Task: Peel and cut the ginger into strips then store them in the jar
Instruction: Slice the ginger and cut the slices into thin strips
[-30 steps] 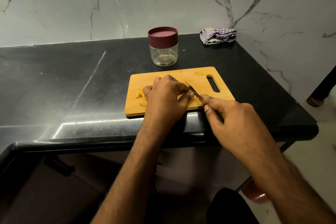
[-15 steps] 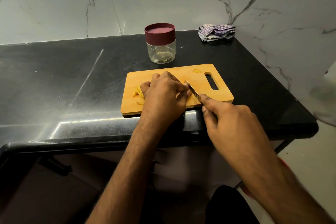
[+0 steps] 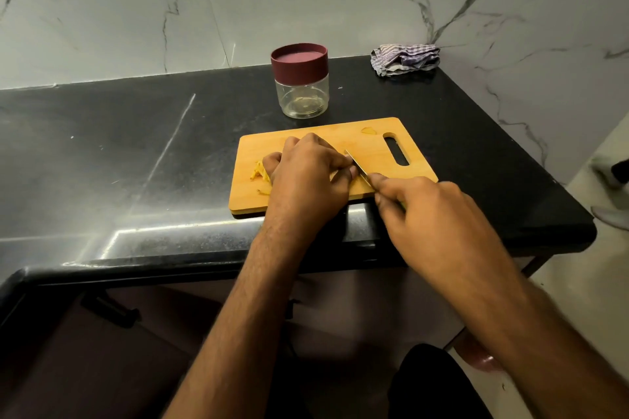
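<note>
Bamboo cutting board (image 3: 381, 143): you're mid-cut, strip stage by my read. Left hand (image 3: 306, 173) is curled over the ginger, which is hidden under it; cut strips (image 3: 258, 173) lie at its left edge. Right hand (image 3: 425, 211) grips the knife (image 3: 357, 167), blade angled down beside your left fingertips. Jar (image 3: 301, 87) stands behind the board, lid on. Next: keep slices thin, knuckles clear of the edge. Versus 0.5 s ago, both hands sit in nearly the same pose; only the view shifts.

no legible text, perhaps too blurred
</note>
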